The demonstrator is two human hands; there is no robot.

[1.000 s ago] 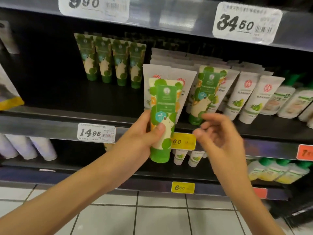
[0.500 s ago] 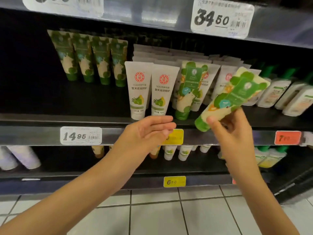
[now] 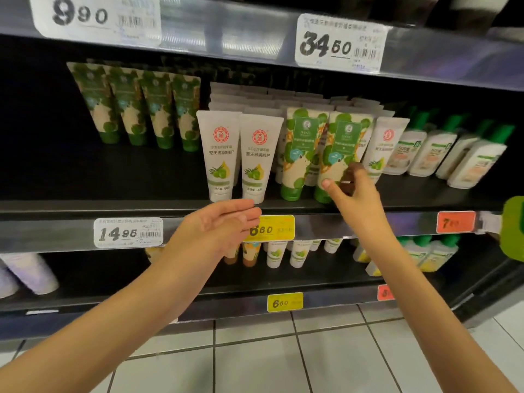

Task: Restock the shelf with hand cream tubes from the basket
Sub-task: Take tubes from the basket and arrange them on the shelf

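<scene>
Held green tube (image 3: 343,143) now upright on shelf (image 3: 119,180); right hand (image 3: 357,200) apparently gripping.

Shelf (image 3: 85,177) holds green tubes (image 3: 158,114) back left; white tubes (image 3: 218,157) centre; orange-green tubes (image 3: 300,154) beside; bottles (image 3: 425,151) right.

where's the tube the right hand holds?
Head view, right of centre: green tube on the middle shelf, pinched by the right hand, between a matching tube and a white tube.

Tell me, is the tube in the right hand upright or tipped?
Upright: the tube stands cap-down on the shelf, right hand pinching it low.
</scene>
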